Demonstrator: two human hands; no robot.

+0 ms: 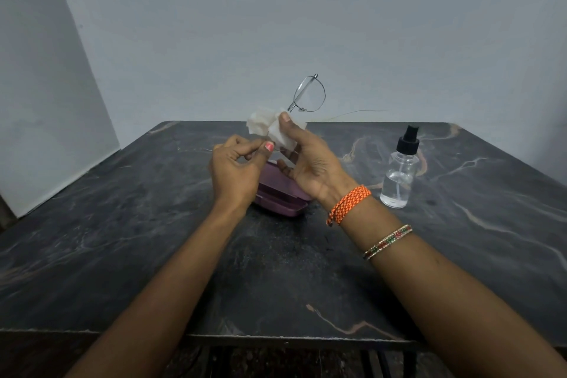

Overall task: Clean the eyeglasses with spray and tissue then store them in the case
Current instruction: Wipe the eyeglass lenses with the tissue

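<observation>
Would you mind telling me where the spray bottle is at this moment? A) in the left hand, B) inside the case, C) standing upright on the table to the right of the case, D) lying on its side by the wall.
C: the spray bottle stands upright on the table, right of the purple case, untouched, while the right hand holds the tissue on the glasses.

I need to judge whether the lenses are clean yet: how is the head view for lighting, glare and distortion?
Head view: dim, flat light with soft shadows; no glare on the eyeglasses, so smears can't be judged; the thin temple arms almost vanish against the wall; wide-angle bending bows the marble table edges; the right hand with the tissue hides one lens; the spray bottle is sharp.
</observation>
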